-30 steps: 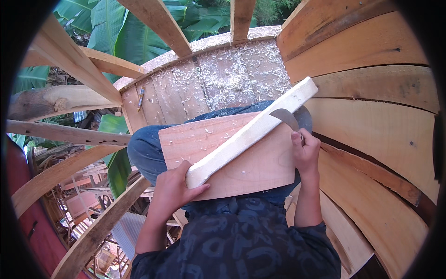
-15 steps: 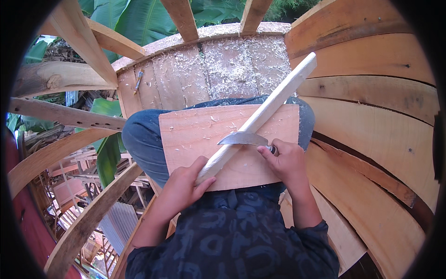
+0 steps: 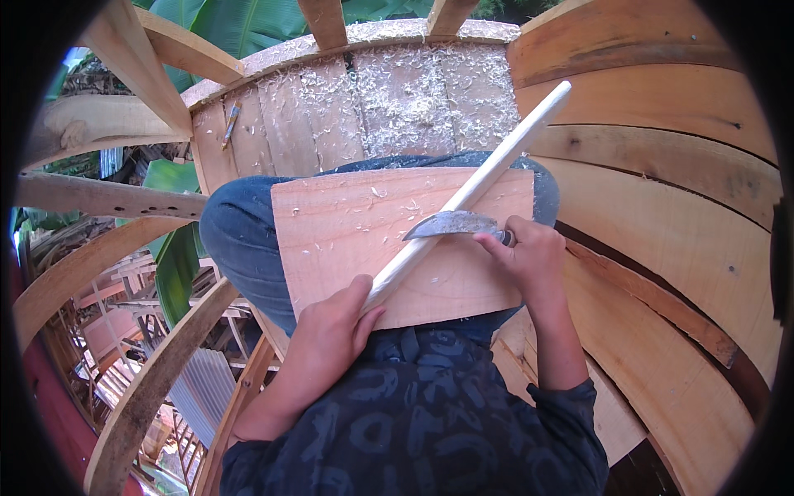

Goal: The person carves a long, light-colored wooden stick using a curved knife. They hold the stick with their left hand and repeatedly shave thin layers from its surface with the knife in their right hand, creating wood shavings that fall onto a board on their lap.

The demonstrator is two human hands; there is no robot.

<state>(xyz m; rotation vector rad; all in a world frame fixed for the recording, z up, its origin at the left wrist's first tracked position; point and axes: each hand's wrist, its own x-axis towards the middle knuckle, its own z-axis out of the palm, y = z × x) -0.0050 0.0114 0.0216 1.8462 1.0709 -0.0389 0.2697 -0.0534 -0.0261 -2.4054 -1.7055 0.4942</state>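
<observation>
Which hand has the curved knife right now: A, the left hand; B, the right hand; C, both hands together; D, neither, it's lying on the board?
B: the right hand grips the handle of the curved knife, blade laid against the pale wooden stick, while the left hand holds the stick's near end.

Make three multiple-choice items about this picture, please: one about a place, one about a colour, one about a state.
1. Where does the wooden board lie?
A. on the person's lap
B. on the ground
C. against a tree

2. What colour is the stick?
A. dark red
B. pale, near white
C. black

3. How is the curved knife held?
A. lying loose on the board
B. gripped in the right hand, blade on the stick
C. gripped in the left hand

Answers: 1 A, the board rests on the knees in jeans; 2 B, the wood is light; 3 B, the right hand's fingers wrap the handle while the left hand holds the stick's near end.
</observation>
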